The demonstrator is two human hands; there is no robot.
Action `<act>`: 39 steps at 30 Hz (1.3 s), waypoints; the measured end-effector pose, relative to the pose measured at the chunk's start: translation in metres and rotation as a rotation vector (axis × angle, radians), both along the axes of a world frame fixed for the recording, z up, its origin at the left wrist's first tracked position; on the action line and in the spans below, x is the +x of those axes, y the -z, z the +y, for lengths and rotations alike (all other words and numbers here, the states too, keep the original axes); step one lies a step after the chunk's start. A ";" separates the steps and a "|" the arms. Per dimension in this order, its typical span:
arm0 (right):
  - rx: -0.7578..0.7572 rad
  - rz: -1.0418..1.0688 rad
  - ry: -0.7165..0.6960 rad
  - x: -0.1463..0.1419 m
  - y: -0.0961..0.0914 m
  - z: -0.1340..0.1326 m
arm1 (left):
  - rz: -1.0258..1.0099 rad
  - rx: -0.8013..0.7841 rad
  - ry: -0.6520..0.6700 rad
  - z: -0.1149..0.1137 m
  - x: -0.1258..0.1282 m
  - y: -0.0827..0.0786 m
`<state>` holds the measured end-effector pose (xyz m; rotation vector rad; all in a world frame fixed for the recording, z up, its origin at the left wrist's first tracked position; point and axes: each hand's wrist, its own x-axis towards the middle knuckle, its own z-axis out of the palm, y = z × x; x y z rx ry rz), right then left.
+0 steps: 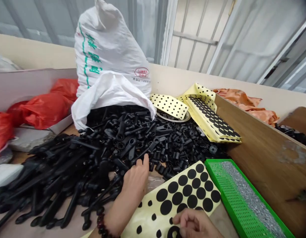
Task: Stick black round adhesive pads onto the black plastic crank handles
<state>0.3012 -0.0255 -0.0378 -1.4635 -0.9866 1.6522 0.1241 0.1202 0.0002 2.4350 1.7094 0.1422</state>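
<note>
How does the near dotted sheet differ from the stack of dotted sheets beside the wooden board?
The near dotted sheet looks like a single layer; the stack of dotted sheets shows several layers at its edge.
The right hand is at the near dotted sheet, while no hand is at the stack.
The near dotted sheet lies closer to the camera; the stack sits farther back.
Both are yellow with black dots.

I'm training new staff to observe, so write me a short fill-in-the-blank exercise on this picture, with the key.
The left hand extends over a pile of ____ parts.
A beaded ____ circles the left wrist.
The right hand is over a pale ____ sheet with black circles.
The tray of small silvery pieces is ____.

Missing words: black; bracelet; yellow; green.
</note>
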 end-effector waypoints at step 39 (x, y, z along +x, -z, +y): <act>0.281 0.074 0.102 -0.007 -0.043 0.031 | -0.900 -0.793 0.009 -0.071 -0.017 -0.025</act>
